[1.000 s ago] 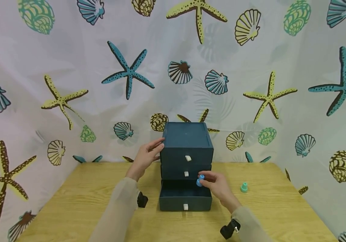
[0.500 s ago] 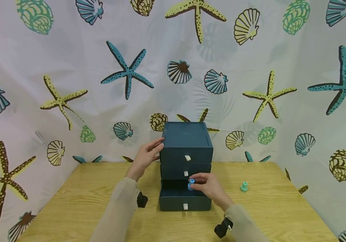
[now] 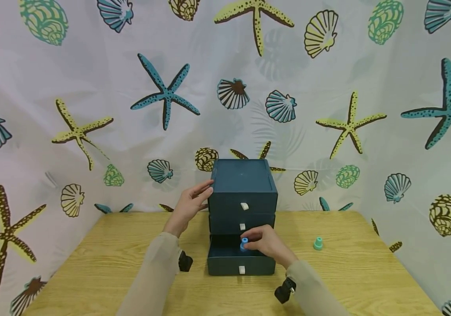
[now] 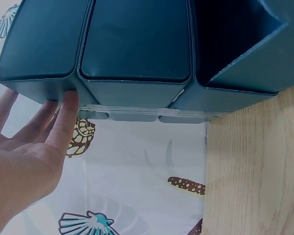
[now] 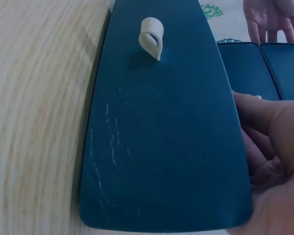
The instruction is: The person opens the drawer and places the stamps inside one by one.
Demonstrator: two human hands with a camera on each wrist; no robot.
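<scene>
A dark blue chest of three drawers (image 3: 243, 175) stands on the table, its bottom drawer (image 3: 225, 266) pulled out. My left hand (image 3: 189, 205) rests its fingertips against the chest's upper left side; in the left wrist view those fingers (image 4: 63, 122) are fairly straight. Over the open drawer, my right hand (image 3: 268, 244) pinches a small light blue stepped peg-like piece (image 3: 244, 244) between thumb and fingers. The piece is upright, its lower end low in the drawer; whether it touches the bottom I cannot tell. In the right wrist view the drawer front (image 5: 161, 122) hides the piece.
A similar green piece (image 3: 318, 244) stands on the wooden table (image 3: 352, 272) to the right of the chest. White pull tabs (image 3: 242, 270) stick out from the drawer fronts. Behind the table hangs a sheet (image 3: 225, 131) printed with starfish and shells.
My right hand has moved left and down with the blue piece, from the drawer's right side to its middle. The left hand has stayed on the chest's side.
</scene>
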